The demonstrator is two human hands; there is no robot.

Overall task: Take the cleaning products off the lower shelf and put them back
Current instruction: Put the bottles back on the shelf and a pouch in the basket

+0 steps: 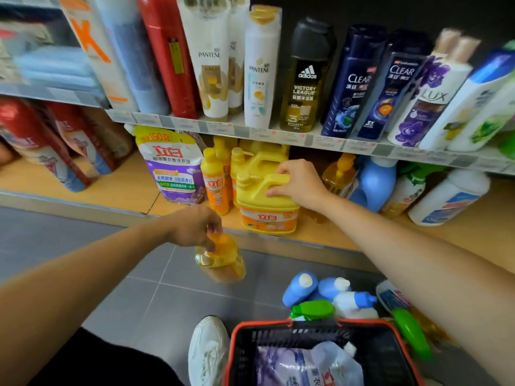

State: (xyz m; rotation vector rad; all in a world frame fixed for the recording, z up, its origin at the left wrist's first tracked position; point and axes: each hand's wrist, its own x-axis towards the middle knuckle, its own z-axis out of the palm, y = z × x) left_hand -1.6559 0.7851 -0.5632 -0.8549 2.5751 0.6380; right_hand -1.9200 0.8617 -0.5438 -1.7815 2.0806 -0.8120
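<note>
head | left hand (195, 227) gripped an amber bottle (220, 260) by its top, hanging over the floor just before the lower shelf (125, 186) | right hand (299, 182) curled round the handle of the yellow jug (264, 204) standing on that shelf

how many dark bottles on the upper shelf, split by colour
black bottle: 1
navy bottles: 2
total: 3
</note>
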